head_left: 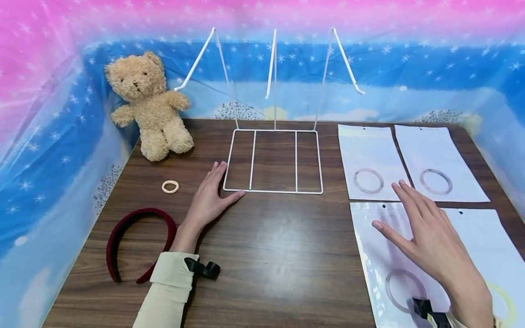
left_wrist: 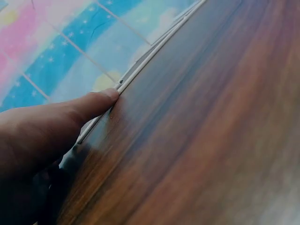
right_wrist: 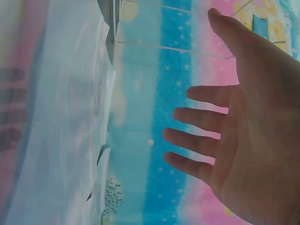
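A white wire rack [head_left: 274,192] with three upright prongs stands toward the back of the table. My left hand [head_left: 207,200] is at its front left corner, fingers extended along the left side. In the left wrist view, the thumb [left_wrist: 96,103] lies against the front wire. Over the white zip bags on the right hovers my right hand [head_left: 436,232], its fingers straight and spread, holding nothing. Under it, a bag [head_left: 371,255] contains a pale ring [head_left: 406,290]. The right wrist view shows the open palm [right_wrist: 262,136] above the bags [right_wrist: 70,117].
A teddy bear [head_left: 151,105] sits at the back left. In front of it lie a small cream ring [head_left: 170,187] and a dark red headband [head_left: 112,246]. Two more bags [head_left: 365,146] with rings lie at the back right. A starry cloth [head_left: 414,64] surrounds the wooden table [head_left: 279,273].
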`<state>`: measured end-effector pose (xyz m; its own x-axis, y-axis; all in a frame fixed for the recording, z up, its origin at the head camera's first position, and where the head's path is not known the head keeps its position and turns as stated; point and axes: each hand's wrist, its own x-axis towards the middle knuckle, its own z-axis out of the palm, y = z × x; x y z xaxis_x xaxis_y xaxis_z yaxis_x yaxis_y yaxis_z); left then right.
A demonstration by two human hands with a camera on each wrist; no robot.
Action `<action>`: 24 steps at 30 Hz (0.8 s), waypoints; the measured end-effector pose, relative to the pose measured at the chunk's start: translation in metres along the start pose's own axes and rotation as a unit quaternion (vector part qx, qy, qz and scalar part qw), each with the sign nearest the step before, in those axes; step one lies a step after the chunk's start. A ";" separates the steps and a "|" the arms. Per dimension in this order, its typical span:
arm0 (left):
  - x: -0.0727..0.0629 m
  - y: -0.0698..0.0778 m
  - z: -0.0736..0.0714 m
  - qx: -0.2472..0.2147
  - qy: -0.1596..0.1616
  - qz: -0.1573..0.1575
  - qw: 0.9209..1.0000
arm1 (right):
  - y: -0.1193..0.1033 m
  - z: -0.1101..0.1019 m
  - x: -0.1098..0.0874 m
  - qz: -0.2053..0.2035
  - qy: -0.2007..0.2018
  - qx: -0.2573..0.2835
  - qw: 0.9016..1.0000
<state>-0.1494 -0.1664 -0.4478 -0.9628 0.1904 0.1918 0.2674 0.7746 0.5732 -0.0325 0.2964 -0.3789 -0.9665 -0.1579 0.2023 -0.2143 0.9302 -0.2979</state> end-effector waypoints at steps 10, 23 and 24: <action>0.000 -0.005 0.001 0.022 0.017 0.009 1.000 | 0.014 -0.007 -0.004 0.046 -0.029 0.018 0.998; 0.001 -0.002 0.003 0.018 0.010 0.011 1.000 | 0.042 0.000 -0.045 0.212 -0.136 -0.048 0.967; 0.001 -0.001 0.004 0.018 0.009 0.013 1.000 | 0.043 0.000 -0.047 0.218 -0.146 -0.054 0.963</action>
<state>-0.1514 -0.1651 -0.4512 -0.9545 0.2001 0.2213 0.2907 0.7907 0.5388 0.0038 0.3437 -0.4015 -0.9632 0.1835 -0.1964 0.2215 0.9557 -0.1936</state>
